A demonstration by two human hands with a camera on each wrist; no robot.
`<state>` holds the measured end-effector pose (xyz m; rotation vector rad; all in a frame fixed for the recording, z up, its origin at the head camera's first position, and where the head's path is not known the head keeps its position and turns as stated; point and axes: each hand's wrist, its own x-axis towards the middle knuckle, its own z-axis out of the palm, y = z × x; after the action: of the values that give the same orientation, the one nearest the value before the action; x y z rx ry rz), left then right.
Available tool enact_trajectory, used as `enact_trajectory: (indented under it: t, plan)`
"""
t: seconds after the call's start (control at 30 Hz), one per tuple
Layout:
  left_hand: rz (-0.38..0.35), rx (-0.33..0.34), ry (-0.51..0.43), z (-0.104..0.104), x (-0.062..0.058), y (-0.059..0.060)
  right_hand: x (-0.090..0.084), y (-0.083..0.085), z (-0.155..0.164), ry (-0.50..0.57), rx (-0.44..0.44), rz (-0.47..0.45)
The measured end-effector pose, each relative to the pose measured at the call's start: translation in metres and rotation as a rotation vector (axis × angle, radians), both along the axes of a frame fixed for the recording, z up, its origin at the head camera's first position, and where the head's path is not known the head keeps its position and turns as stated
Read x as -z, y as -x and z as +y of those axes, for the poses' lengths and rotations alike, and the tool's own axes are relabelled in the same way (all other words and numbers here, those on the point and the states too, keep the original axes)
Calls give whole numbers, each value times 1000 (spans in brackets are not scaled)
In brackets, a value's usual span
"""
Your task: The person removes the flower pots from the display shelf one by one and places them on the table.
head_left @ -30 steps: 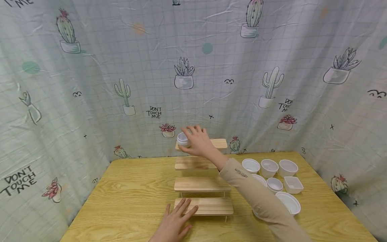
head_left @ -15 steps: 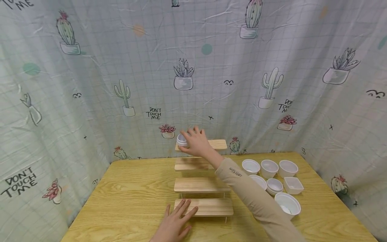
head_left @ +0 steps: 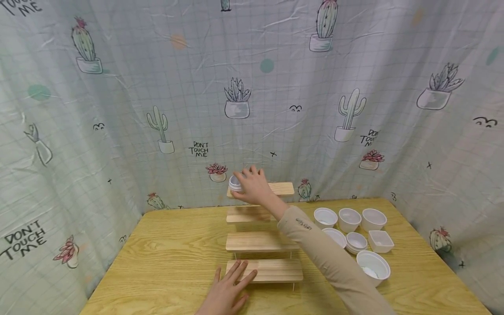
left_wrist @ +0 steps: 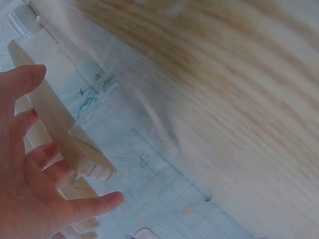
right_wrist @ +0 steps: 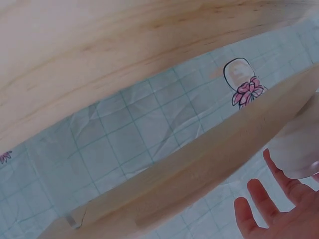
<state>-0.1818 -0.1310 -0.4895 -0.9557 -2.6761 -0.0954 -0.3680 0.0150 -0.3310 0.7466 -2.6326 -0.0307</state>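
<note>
Small white cup now lower, on top shelf

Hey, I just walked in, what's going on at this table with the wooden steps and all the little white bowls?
A person is at a wooden table with a four-step wooden riser. Their right hand grips a small white cup at the left end of the top step. Their left hand lies flat, fingers on the left end of the bottom step. More white bowls are grouped on the table to the right of the riser. A cactus-print cloth hangs behind.
</note>
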Motion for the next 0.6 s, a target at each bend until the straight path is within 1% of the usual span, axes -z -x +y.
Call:
enact_trajectory:
  t: [0.13,0.3,0.5,0.6]
  plan:
    - [1,4,-1,0,0,-1,-3,-5,4,20,-20,10]
    - [-6,5,-10,0,1,-2,-8,-17,14,36,-55,36]
    - [-28,-10,-5,1,-1,-4,-8,-33,30,18,-115,132]
    - [-16,-16,-1,2,-1,-4,-7,-44,41,38,-159,171]
